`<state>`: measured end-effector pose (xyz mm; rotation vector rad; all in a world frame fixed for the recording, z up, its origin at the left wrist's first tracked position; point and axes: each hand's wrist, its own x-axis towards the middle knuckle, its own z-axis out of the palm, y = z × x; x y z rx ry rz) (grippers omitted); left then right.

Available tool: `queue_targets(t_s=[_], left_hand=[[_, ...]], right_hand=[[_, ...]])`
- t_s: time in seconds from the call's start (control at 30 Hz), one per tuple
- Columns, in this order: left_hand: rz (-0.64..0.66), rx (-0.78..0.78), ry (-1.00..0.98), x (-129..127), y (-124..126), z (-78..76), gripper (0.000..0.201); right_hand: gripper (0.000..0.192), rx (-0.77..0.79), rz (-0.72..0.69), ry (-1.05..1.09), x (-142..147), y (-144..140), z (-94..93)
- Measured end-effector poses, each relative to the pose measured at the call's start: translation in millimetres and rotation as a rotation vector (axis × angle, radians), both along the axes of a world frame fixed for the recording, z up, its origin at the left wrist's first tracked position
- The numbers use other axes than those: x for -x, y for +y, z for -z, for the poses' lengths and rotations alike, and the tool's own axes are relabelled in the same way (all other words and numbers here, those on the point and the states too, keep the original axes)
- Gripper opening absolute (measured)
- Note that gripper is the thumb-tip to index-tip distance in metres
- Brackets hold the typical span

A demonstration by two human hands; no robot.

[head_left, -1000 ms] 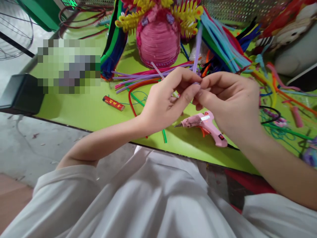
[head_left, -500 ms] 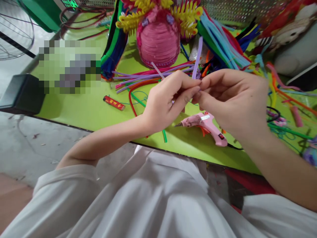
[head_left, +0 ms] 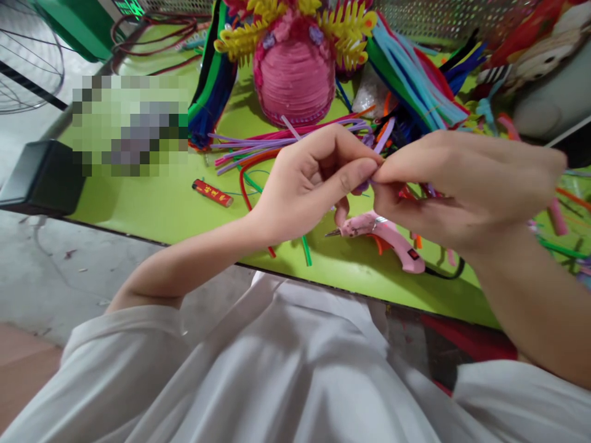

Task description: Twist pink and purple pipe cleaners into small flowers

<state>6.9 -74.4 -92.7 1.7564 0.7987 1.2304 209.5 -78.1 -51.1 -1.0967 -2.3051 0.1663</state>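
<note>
Above the green table, my left hand (head_left: 318, 184) and my right hand (head_left: 462, 184) meet fingertip to fingertip. Both pinch a light purple pipe cleaner (head_left: 384, 136), which sticks up behind my right fingers. A bit of purple also shows below the left thumb, but the fingers hide most of the piece. Under the hands a pink glue gun (head_left: 392, 237) lies on the table, its nozzle pointing left. Purple and pink pipe cleaners (head_left: 249, 143) lie loose behind my left hand.
A pink, ball-shaped craft piece (head_left: 295, 74) with yellow fringes stands at the back. Bundles of coloured pipe cleaners (head_left: 415, 67) flank it. A red lighter (head_left: 212, 192) lies left on the green table (head_left: 152, 212). A black box (head_left: 44, 175) sits at the left edge.
My right hand has turned and shifted right, its wrist rolling over. The purple pipe cleaner's upright end has swung down and to the right. My left hand stays nearly in place.
</note>
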Motion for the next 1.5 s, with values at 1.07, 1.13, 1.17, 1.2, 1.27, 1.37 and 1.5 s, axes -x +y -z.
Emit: queue_targets(t_s=[1.07,1.13,1.17,1.2,1.27,1.37,1.5], left_hand=[[0.032,-0.097,-0.149,-0.7,-5.2,-5.5,0.017],[0.089,0.000,-0.189,-1.5,-4.6,-7.3,0.018],[0.122,0.042,-0.201,-1.3,-3.7,-8.0,0.021],[0.151,0.081,-0.200,-0.7,-2.3,-8.7,0.025],[0.197,0.149,-0.154,1.6,1.1,-10.3,0.036],[0.251,0.246,-0.053,6.0,6.1,-13.2,0.045],[0.233,0.276,-0.097,8.2,10.3,-12.5,0.043]], right_hand=[[0.008,0.182,-0.020,0.563,13.9,-23.6,20.7],[0.009,-0.010,-0.045,0.413,8.7,-22.0,18.4],[0.010,-0.130,-0.069,0.318,5.5,-19.4,15.5],[0.010,-0.227,-0.097,0.216,2.1,-15.7,11.3],[0.013,-0.302,-0.191,0.066,-4.4,-5.8,-0.7],[0.025,0.037,-0.287,-0.003,-11.4,9.2,-19.7],[0.009,-0.109,-0.293,-0.116,-15.6,13.0,-20.1]])
